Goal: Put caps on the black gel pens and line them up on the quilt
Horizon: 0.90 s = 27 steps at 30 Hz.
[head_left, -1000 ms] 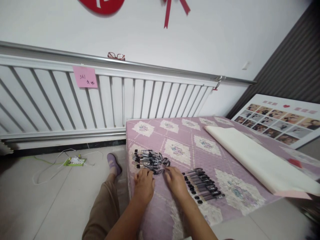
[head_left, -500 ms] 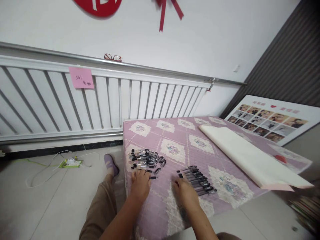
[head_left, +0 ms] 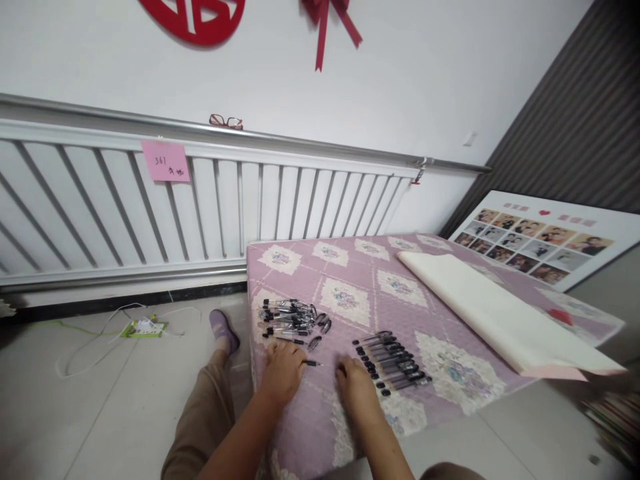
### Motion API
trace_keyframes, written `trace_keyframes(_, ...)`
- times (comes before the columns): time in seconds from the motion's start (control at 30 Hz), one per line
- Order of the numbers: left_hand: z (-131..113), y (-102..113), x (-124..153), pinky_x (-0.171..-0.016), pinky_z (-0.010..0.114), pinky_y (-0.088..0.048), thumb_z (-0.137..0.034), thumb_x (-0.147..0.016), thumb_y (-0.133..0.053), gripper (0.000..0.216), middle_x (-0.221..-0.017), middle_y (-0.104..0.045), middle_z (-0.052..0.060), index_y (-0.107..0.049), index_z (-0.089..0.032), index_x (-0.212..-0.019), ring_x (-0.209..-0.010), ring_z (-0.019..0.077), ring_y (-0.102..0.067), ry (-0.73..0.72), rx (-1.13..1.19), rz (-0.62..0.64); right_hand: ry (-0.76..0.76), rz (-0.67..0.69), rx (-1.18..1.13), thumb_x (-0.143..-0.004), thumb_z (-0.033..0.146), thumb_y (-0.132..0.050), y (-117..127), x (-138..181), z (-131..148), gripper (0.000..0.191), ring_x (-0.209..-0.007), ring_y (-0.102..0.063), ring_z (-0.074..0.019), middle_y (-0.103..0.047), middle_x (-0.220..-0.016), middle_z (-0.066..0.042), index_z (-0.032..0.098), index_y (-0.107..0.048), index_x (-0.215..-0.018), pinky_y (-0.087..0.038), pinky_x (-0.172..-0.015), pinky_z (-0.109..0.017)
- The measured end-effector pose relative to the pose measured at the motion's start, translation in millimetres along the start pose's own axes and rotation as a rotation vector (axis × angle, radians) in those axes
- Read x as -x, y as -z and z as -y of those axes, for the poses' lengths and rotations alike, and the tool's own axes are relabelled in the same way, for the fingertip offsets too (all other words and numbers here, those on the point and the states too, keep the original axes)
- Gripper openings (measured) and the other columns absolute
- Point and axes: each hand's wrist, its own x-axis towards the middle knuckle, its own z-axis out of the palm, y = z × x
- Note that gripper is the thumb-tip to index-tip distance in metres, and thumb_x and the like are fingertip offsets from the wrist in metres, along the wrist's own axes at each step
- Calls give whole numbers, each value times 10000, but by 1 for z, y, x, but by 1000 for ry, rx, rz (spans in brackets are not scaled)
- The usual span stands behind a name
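Note:
My left hand (head_left: 284, 368) is closed round a pen (head_left: 314, 363), whose dark grip and bare tip stick out to the right, just above the cloth. Close to that tip is my right hand (head_left: 354, 381), fingers curled together; whether anything is in them is hidden. Beyond my left hand lies a loose pile of clear-barrelled pens (head_left: 287, 319), with several separate black pen caps (head_left: 324, 324) along its right side. Right of my right hand, capped pens (head_left: 397, 363) lie side by side in a slanted row.
The pens lie on a purple quilted cover (head_left: 360, 267) with flower patches. A folded cream sheet (head_left: 480, 313) stretches along the right. A white radiator (head_left: 280, 200) stands behind; on the floor at left sits a power strip (head_left: 145, 328) with cables.
My right hand has moved left from the row of pens towards my left hand, uncovering the row's near ends. The pen in my left hand now points out a little further.

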Motion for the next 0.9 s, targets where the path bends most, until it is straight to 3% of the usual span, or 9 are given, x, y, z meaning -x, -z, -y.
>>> trace_keyframes(0.17,0,0,0,-990,408,-236,-258,-905,-444,159,-1015,-609,8,-595,-252,-954,-1044,206,-491,-21,31,-29,-6,-49,-86,-786,182,-465,-1,4,4,188,-792,-605,-215,-666,-817,-101,162,-649,-818,-426,-744,-288)
trace_keyframes(0.37,3,-2,0,-996,407,-251,-218,-914,-382,216,-1018,-643,18,-577,-243,-1003,-1030,195,-535,-19,136,-36,-154,-140,-752,-755,377,-556,-13,6,10,204,-649,-599,-184,-654,-678,-22,186,-629,-757,-460,-629,-274)
trace_keyframes(0.5,5,-3,1,-1005,419,-247,-212,-909,-372,224,-1022,-650,20,-575,-243,-999,-1024,190,-549,-20,194,-46,-281,-279,-987,-739,417,-594,-23,8,15,256,-698,-618,-183,-678,-735,-32,177,-636,-818,-487,-683,-290)
trace_keyframes(0.67,6,-5,0,-1013,419,-244,-214,-901,-395,212,-1026,-651,20,-582,-243,-996,-1027,190,-549,3,176,-45,-208,-255,-1074,-741,417,-617,-26,16,26,270,-821,-646,-198,-709,-882,-70,182,-642,-870,-501,-783,-316)
trace_keyframes(0.9,6,-7,0,-1021,415,-238,-226,-894,-421,204,-1031,-650,15,-589,-252,-1006,-1033,191,-542,9,157,-58,-146,-209,-989,-770,400,-595,-24,18,28,251,-827,-639,-200,-704,-891,-75,177,-638,-878,-498,-778,-315)
